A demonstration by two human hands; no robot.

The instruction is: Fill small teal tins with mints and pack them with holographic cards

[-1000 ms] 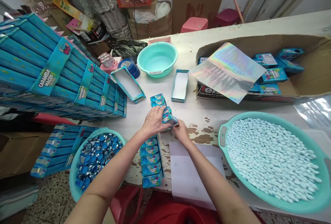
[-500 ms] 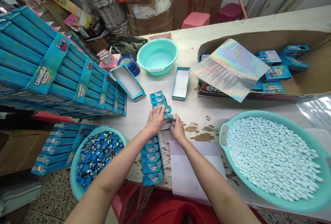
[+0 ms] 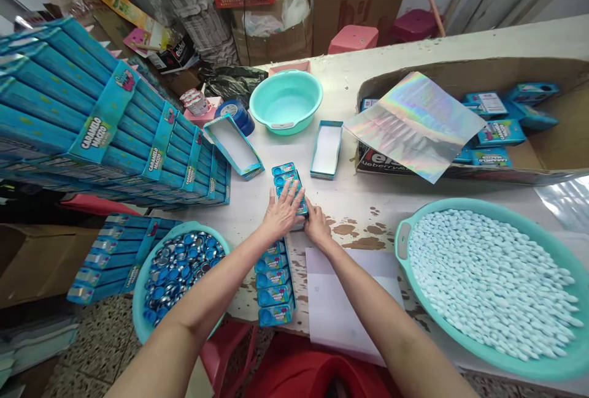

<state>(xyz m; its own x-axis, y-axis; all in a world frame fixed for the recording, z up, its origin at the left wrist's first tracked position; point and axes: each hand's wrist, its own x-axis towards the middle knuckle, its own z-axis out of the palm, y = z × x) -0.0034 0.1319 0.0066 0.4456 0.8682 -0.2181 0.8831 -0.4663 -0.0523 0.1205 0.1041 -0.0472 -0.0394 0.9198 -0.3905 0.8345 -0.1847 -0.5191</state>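
Small blue printed boxes (image 3: 283, 169) with round blue spots line up mid-way along the counter (image 3: 350, 195), partly covered by the spread left hand (image 3: 280, 213); the right hand (image 3: 317, 223) curls at five o'clock, grip hidden; a turquoise basin (image 3: 286, 102) sits at twelve

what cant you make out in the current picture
Head view: upper Caramelo Macizo boxes, partly covered by the left hand.
Head view: what the right hand holds, if anything, hidden by the hand itself.
Head view: cardboard carton, right end cut off by the picture edge.
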